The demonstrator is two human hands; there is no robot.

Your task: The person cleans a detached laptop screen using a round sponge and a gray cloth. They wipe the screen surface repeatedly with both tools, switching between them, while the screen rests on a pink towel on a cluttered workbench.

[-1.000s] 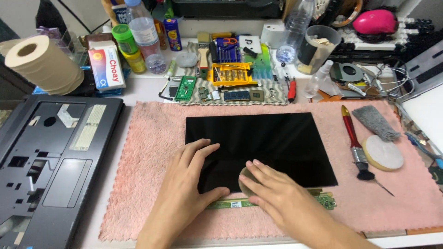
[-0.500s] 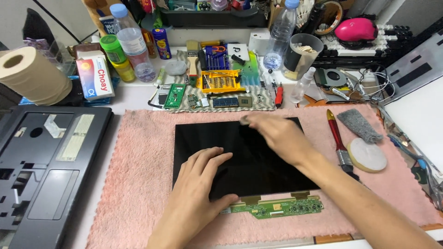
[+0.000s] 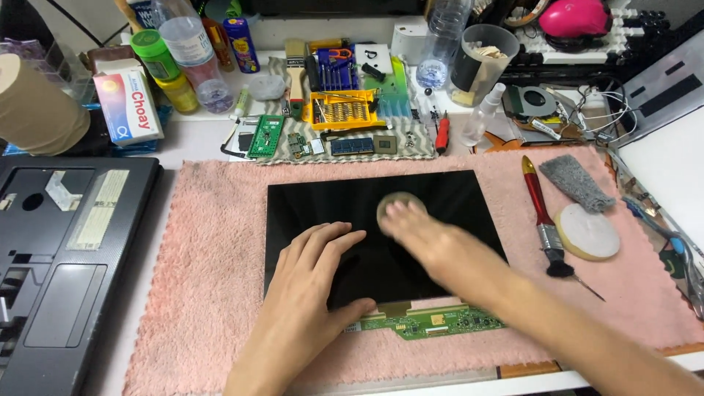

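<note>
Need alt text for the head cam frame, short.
Two bare hands work on a black display panel lying on a pink towel: the left hand presses flat on it, the right hand holds a round pad against the glass. Tools and bottles crowd the desk behind.

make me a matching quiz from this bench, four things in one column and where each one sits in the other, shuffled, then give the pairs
Things:
1. left hand
2. right hand
3. red-handled brush
4. green circuit strip

Places:
A. on the pink towel, right of the panel
B. flat on the black screen panel, near its lower edge
C. along the panel's near edge
D. pressing a round pad on the panel

Pairs: 1-B, 2-D, 3-A, 4-C
</note>
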